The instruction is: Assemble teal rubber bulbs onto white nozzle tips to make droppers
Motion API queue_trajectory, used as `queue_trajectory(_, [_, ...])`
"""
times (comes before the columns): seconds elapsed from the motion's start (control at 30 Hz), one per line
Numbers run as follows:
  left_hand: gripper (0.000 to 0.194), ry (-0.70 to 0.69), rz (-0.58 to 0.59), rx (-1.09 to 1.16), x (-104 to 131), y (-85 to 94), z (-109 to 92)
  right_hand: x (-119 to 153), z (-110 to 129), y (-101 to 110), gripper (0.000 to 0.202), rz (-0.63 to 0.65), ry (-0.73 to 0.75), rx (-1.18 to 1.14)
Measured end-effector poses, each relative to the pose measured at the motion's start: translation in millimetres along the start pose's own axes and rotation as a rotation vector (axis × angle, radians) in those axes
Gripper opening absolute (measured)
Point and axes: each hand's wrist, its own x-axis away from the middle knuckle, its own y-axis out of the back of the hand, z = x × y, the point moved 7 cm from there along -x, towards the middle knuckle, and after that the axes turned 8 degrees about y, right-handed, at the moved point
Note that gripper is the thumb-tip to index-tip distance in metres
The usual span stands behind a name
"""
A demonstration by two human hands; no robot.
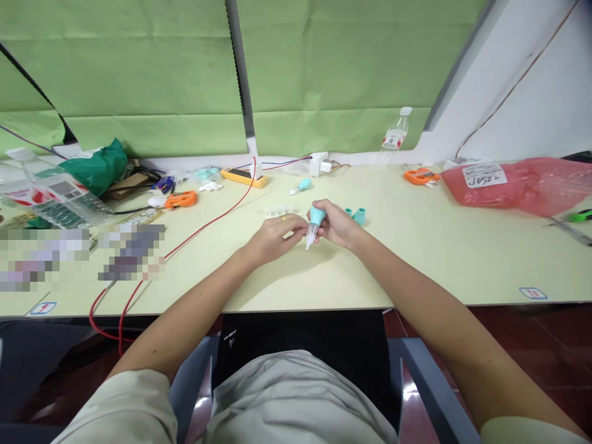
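A teal bulb with a clear, pointed nozzle [316,219] is tilted nozzle-down above the pale table, held in the fingers of my right hand [337,224]. My left hand [276,238], with a ring on one finger, has its fingertips at the left side of the bulb's clear part; whether they grip it is too small to tell. Just behind my right hand stand teal cup-like pieces [359,216]. Small clear pieces [281,210] lie behind my left hand. Farther back lies another teal bulb with a pale tip [301,186].
A yellow power strip [243,177] and white plug [319,164] sit along the back. Orange tools [181,199] [420,176] lie either side. A red bag [504,185] is at right, a clear bottle [396,135] behind, and large bottles [55,191] at left. A red cable [198,227] crosses the table.
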Motion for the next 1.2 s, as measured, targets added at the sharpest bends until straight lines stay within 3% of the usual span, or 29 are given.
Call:
queue_trajectory(0.13, [0.012,-0.050,0.011,0.009,0,-0.8,-1,-1,0,2,0.030,-0.002,0.016,0.003])
queue_trajectory(0.37, [0.010,0.040,0.136,-0.002,0,-8.8,4,1,0,-1,0.029,0.087,0.031,0.084])
queue_trajectory(0.57, [0.004,0.164,0.071,0.154,1,-9.4,13,4,3,-9,0.025,0.122,0.021,0.088])
queue_trajectory(0.8, [0.008,0.489,0.081,0.662,3,-19.7,30,1,4,-5,0.026,0.107,0.044,0.074])
queue_trajectory(1.03, [0.017,0.571,0.046,0.773,1,-19.9,35,2,6,-4,0.027,0.100,0.060,0.087])
queue_trajectory(1.2, [0.024,0.579,-0.037,0.780,-2,-7.8,38,2,6,-2,0.027,0.111,0.064,0.124])
